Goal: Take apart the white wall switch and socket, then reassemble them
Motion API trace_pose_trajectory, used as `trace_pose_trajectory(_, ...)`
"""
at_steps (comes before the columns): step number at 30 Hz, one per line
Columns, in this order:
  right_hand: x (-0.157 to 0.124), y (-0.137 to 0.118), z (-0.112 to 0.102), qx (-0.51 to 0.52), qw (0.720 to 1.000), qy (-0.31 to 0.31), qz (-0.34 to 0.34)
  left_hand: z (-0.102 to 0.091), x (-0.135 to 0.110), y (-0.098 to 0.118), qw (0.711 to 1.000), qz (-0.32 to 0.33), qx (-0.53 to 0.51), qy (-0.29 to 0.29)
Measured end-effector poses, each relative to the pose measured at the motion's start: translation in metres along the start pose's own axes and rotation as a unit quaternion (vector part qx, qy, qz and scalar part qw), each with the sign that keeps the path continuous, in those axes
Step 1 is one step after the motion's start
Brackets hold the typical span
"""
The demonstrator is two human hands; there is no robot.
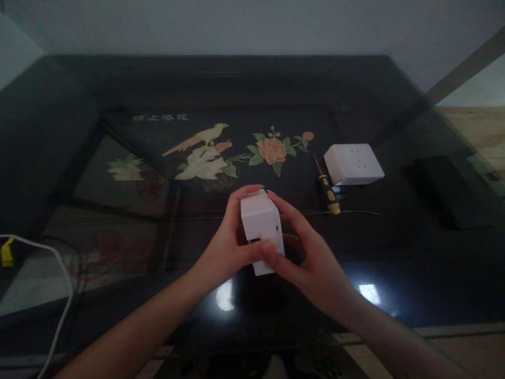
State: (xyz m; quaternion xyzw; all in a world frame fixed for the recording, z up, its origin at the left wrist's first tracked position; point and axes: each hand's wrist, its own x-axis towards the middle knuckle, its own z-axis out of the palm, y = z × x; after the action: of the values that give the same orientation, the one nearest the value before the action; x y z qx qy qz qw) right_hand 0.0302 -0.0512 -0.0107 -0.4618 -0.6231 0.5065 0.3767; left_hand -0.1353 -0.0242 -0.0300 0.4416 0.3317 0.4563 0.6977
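Observation:
Both my hands hold a white plastic box-shaped casing above the dark table, near its front edge. My left hand grips its left side, thumb across the near face. On the right side, my right hand is closed round it, and the two thumbs meet at the front. A small dark slot shows on its right face; a dark gap shows by my left thumb. To the right lies a screwdriver with a black and yellow handle. It lies beside a white power socket box with socket holes on top.
The glossy black table has an inlaid bird and flower picture and reflects light. A dark box-like object sits at the right. At the left, a white cable hangs near a yellow piece. A pale wall stands behind.

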Motion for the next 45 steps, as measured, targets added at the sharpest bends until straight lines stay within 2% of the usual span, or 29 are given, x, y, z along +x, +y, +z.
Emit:
trace_pose_trajectory(3,0.0,0.0,0.0,0.015,1.0,0.005,0.016,0.001,0.0,0.0,1.0,-0.018,0.011,-0.001)
trace_pose_trajectory(9,-0.001,0.002,0.001,0.028,0.999,-0.007,0.017,0.0,0.0,0.005,0.999,0.006,0.04,0.022)
trace_pose_trajectory(16,-0.003,0.0,0.0,0.028,0.999,-0.003,0.016,0.001,0.0,0.008,0.998,0.015,0.055,0.021)
trace_pose_trajectory(25,-0.002,0.0,-0.001,0.015,1.0,-0.026,-0.006,-0.003,0.001,0.01,0.995,0.07,0.072,0.017)
trace_pose_trajectory(29,-0.003,0.001,-0.003,-0.046,0.998,-0.007,-0.044,-0.002,0.004,0.012,0.988,0.089,0.121,0.032)
trace_pose_trajectory(34,-0.004,0.001,-0.004,-0.155,0.981,0.017,-0.112,0.0,0.005,0.011,0.979,0.092,0.175,0.046)
trace_pose_trajectory(40,-0.003,-0.008,-0.002,-0.233,0.964,0.033,-0.123,0.001,0.002,0.01,0.977,0.097,0.185,0.046)
trace_pose_trajectory(45,-0.004,-0.013,0.005,-0.257,0.957,0.05,-0.126,0.003,0.001,0.009,0.974,0.106,0.196,0.048)
